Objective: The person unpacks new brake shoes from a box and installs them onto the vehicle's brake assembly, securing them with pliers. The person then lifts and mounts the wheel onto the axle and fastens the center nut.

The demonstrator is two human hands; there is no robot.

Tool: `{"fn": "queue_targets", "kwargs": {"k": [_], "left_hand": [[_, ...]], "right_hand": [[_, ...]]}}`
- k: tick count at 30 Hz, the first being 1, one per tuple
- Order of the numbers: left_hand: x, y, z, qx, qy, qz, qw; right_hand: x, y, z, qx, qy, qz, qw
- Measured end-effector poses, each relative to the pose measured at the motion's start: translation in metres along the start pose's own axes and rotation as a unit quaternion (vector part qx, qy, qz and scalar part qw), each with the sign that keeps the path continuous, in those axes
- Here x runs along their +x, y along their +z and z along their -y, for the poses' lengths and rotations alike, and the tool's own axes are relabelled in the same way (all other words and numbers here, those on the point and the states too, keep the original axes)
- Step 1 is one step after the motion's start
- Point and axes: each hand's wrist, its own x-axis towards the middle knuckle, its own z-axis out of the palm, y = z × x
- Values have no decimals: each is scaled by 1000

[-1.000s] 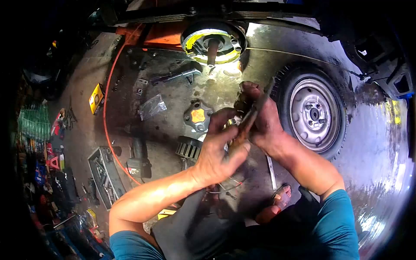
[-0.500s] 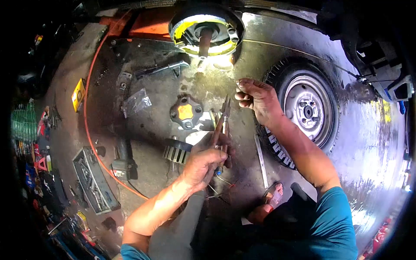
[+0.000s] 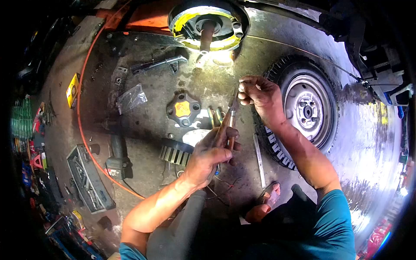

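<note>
My left hand is wrapped round the handles of pliers, whose narrow jaws point up toward my other hand. Pinched fingers of my right hand are right beside the jaw tips; whatever they hold is too small to name. Beyond both hands is a brake assembly with yellow-lit shoes and a central shaft. A dark hub cover with an orange centre lies on the floor left of the pliers, above a slotted round part.
A wheel with a tyre lies at the right. On the left are a tool tray, a cordless tool, a plastic bag, a yellow box and an orange hose. A metal bar lies near my foot.
My hands, close together at first, moved apart, showing the pliers in my left hand. Since then the plier tips have risen to my right fingers. The view has shifted slightly.
</note>
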Motion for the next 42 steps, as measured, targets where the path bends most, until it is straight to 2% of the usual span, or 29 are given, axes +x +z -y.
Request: {"fn": "queue_targets", "kwargs": {"k": [3,21,31,34,37,42], "left_hand": [[1,-2,3,-1,5,2,1000],[0,0,1,-2,8,2,1000],[1,-1,1,20,9,3,1000],[1,-3,4,1,-8,7,1000],[-3,6,1,-42,23,-26,999],[-5,11,-3,-66,17,-27,997]], "right_hand": [[1,0,-2,-14,-1,-25,1000],[-4,2,-1,-44,-46,12,998],[-7,3,1,-55,-36,13,998],[-6,1,1,-60,-35,28,997],[-7,-1,2,-79,-42,37,995],[-8,-1,2,-121,-52,36,991]]}}
